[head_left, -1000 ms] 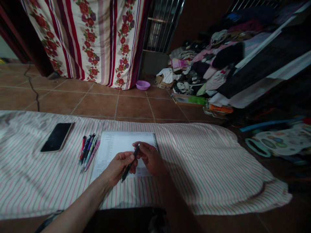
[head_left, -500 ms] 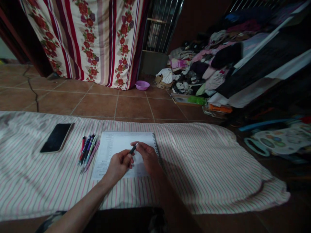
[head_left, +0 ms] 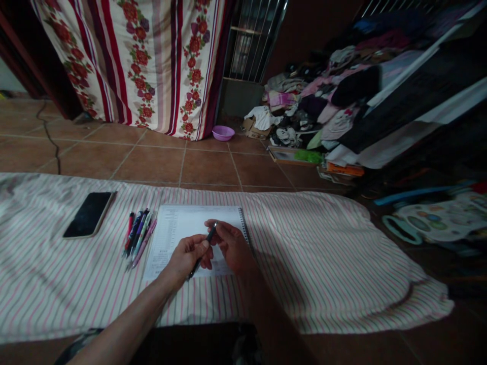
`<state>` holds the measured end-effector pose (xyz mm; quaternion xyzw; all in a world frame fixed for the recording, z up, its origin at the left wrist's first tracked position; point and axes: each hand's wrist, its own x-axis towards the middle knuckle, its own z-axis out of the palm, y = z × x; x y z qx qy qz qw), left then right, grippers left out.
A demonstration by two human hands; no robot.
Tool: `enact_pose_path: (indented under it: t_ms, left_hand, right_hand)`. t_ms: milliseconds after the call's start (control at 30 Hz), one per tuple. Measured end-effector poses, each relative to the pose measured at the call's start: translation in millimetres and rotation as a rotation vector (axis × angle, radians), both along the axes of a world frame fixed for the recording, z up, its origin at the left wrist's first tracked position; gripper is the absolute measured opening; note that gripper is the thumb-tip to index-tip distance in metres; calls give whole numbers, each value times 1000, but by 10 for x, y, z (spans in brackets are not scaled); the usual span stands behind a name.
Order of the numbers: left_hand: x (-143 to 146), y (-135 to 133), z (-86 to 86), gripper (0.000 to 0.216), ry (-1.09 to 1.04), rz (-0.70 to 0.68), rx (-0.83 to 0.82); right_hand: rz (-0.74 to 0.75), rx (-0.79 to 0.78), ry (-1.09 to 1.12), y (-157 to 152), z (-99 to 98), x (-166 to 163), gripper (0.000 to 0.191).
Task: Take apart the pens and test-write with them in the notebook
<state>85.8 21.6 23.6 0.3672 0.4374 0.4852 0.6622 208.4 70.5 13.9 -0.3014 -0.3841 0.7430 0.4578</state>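
My left hand point(head_left: 192, 253) pinches a dark pen point(head_left: 211, 232) around its middle, and the pen's lower end sticks out beneath that hand. At the pen's upper, shiny end are the bent thumb and fingers of my right hand point(head_left: 232, 246), closed about it. Both hands are over a spiral-bound notebook point(head_left: 190, 218) with a white page, printed along its left side; the coil runs down its right edge. To the left of the notebook lies a bunch of several pens point(head_left: 139, 235), red, dark, purple and pink. Farther left rests a phone point(head_left: 89, 214) with a dark screen.
A striped cloth point(head_left: 323, 253) covers the low surface under these things. Beyond it are floor tiles point(head_left: 205, 165), a floral curtain point(head_left: 160, 66), a purple basin point(head_left: 223, 133) and a heap of clothes point(head_left: 315, 101). A plastic toy point(head_left: 429, 218) stands at the right.
The pen has tilted more upright between my hands, and its lower end now shows below my left hand. The notebook, other pens and phone have stayed put.
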Motion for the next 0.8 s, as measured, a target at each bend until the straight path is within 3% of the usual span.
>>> enact_pose_path:
  t_ms: [333, 800]
  left_hand:
    - [4, -6, -20, 27, -167, -91, -23]
    - [56, 32, -135, 30, 233, 86, 84]
  right_hand:
    - [43, -13, 18, -3, 3, 36, 23]
    - [-11, 79, -140, 9, -129, 11, 28]
